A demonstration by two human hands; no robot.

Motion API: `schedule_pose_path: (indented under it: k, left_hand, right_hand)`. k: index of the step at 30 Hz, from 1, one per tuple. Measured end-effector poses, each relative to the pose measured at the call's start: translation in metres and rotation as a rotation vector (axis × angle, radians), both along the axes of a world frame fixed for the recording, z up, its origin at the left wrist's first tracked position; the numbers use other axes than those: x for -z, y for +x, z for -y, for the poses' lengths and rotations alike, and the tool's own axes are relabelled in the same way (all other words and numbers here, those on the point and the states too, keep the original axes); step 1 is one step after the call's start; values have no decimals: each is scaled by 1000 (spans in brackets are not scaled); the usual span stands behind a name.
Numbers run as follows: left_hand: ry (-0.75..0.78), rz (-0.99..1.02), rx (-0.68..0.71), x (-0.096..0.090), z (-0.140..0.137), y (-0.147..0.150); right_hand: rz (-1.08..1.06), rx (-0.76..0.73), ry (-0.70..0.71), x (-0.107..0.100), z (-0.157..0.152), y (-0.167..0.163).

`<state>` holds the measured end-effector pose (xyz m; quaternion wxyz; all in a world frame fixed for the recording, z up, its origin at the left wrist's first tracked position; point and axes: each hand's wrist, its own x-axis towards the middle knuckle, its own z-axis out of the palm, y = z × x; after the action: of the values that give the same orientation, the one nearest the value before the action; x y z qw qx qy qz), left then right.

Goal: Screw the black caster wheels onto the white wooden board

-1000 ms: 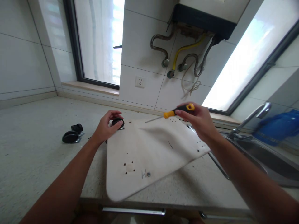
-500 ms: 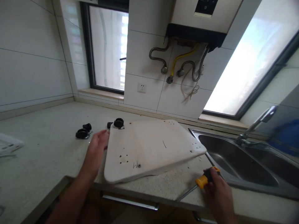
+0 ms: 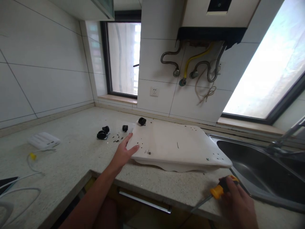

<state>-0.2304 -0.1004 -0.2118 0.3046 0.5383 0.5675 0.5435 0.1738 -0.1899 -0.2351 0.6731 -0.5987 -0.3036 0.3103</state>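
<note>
My left hand is at the left edge of a white board, thumb on its top face and fingers along the side. The board lies on the counter, with screw holes near its corners and a black caster at its far left corner. In my right hand is a screwdriver with a yellow and black handle, its shaft pointing down and left over the counter's front edge. Left of the board lie more black casters and several small dark screws.
A steel sink with a tap is on the right. On the left counter lie a white power strip and white cables. A water heater with pipes hangs on the wall.
My left hand has come forward onto the board's left side, and the board has turned slightly. The view has shifted left, while the screwdriver stays in my right hand.
</note>
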Motion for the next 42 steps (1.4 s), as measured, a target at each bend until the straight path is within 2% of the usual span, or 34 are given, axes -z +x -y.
schedule_pose_path:
  k: [4,5,9,12,15,20,24,26,30,33,37,42]
  left_hand:
    - [-7,-97,0,-7,-11,-26]
    - [-17,-137,-34,-9,-15,-38]
    - [-50,-398,-370,-11,-31,-98]
    - [-83,-563,-438,-5,-35,-127]
    - [-98,-661,-444,2,-33,-137]
    - [-79,-662,-438,1,-30,-133]
    - [4,-507,-393,-18,-35,-120]
    - [54,-377,-299,-33,-43,-106]
    - [142,-140,46,-66,-77,-66]
    - [140,-52,164,-79,-107,-37]
    - [56,35,238,-81,-132,-17]
    - [36,85,271,-78,-139,-16]
  right_hand:
    - [6,19,12,-2,-1,-3]
    - [6,21,14,-1,-1,-3]
    - [3,33,8,3,-4,0]
    - [-50,63,-21,6,-6,4]
    - [-114,67,-19,7,-6,5]
    - [-107,1,23,3,-1,-1]
    - [-92,39,-3,2,0,-1]
    - [-119,43,-35,3,-1,1]
    - [-130,31,-41,7,-4,7]
    - [-76,28,-15,10,-4,10]
    - [-63,53,-37,16,-6,13]
    - [-71,49,-24,18,-9,14]
